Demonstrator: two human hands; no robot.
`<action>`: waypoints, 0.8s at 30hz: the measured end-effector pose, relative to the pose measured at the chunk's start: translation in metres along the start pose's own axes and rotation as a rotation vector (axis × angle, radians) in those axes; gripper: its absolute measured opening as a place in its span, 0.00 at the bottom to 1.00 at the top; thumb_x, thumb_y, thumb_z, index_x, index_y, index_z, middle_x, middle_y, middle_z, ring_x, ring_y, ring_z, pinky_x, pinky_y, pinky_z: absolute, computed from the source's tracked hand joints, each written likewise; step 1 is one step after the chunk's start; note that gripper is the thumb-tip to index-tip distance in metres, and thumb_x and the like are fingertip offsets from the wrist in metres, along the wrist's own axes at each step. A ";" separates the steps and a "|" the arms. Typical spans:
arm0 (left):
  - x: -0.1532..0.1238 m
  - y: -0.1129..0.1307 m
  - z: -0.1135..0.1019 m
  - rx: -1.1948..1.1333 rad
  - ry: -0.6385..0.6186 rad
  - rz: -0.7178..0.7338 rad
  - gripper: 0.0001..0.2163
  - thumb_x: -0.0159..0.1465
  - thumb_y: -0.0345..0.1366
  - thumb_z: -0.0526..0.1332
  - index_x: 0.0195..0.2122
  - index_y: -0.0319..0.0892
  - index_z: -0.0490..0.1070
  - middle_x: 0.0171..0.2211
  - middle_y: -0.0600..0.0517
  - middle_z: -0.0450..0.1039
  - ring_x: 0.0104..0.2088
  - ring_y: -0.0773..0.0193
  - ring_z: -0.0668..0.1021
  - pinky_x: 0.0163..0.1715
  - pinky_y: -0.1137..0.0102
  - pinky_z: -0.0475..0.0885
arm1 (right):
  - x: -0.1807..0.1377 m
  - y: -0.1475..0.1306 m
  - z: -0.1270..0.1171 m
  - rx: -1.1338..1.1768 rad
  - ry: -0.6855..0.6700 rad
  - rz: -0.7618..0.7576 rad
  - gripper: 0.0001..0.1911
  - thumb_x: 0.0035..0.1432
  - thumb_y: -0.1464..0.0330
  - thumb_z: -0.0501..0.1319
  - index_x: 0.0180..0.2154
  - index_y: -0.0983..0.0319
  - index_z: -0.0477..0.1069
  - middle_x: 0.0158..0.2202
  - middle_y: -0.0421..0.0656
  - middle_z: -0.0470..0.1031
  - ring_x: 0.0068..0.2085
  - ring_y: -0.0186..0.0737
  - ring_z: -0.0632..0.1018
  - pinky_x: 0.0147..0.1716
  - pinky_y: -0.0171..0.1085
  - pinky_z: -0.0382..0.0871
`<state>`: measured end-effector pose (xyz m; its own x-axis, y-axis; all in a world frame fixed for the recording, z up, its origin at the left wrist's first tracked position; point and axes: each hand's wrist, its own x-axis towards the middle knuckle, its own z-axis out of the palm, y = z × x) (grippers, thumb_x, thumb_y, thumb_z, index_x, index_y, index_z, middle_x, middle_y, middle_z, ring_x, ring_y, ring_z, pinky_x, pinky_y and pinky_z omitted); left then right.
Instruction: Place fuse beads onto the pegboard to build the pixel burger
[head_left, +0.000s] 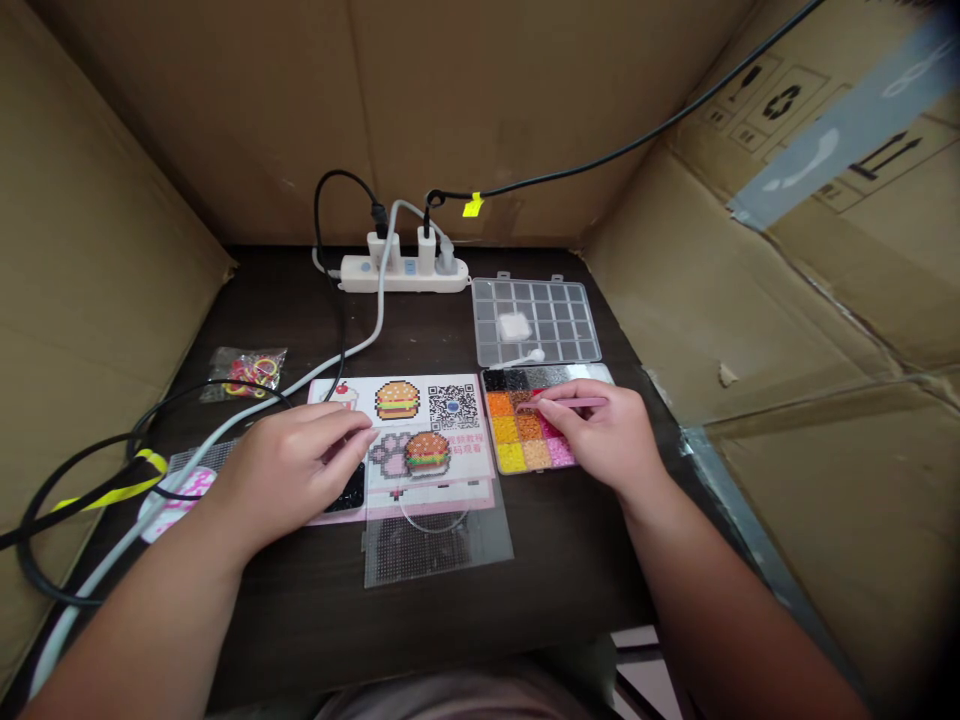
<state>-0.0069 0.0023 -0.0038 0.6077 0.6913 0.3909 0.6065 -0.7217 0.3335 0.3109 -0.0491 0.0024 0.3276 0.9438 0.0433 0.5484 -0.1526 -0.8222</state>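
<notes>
My right hand (607, 430) grips pink tweezers (581, 402), their tips over the brown and orange compartments of an open bead box (512, 470). Small beads sorted by colour fill it. My left hand (292, 470) has thumb and fingers pinched together at the left edge of a clear pegboard (491, 540); whether they hold anything is hidden. On the pegboard lies a burger made of beads (427, 454). Beneath it is a printed pattern sheet (352, 388) with a burger picture and a QR code. A dark tray of black beads (351, 492) shows partly under my left hand.
The box's clear lid (589, 345) lies open behind, with a white square piece (515, 326) in it. A white power strip (356, 275) stands at the back. Cables (300, 385) cross the left side, near a bag of coloured rings (251, 372). Cardboard walls (480, 120) surround the table.
</notes>
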 end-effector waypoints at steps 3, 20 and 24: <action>0.000 0.000 -0.001 0.000 -0.002 -0.001 0.09 0.67 0.37 0.57 0.38 0.41 0.76 0.37 0.50 0.79 0.37 0.62 0.81 0.37 0.67 0.76 | 0.000 -0.001 0.000 0.005 0.001 -0.002 0.08 0.51 0.63 0.67 0.29 0.61 0.79 0.28 0.45 0.82 0.30 0.42 0.80 0.28 0.39 0.72; 0.000 0.001 0.000 0.000 -0.018 -0.015 0.10 0.67 0.37 0.56 0.38 0.42 0.76 0.37 0.50 0.79 0.37 0.61 0.81 0.38 0.67 0.76 | -0.001 -0.004 0.000 0.018 0.000 -0.010 0.07 0.51 0.64 0.66 0.29 0.61 0.79 0.29 0.44 0.82 0.30 0.40 0.80 0.30 0.39 0.74; 0.000 0.000 -0.001 -0.006 -0.014 -0.010 0.09 0.66 0.37 0.57 0.38 0.42 0.76 0.37 0.50 0.79 0.37 0.61 0.81 0.38 0.67 0.76 | -0.002 -0.004 0.000 0.025 0.006 -0.002 0.07 0.52 0.64 0.66 0.29 0.61 0.79 0.30 0.45 0.82 0.31 0.42 0.80 0.30 0.39 0.73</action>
<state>-0.0071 0.0021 -0.0033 0.6087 0.6991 0.3752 0.6098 -0.7148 0.3424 0.3081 -0.0501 0.0058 0.3314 0.9423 0.0482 0.5299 -0.1436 -0.8358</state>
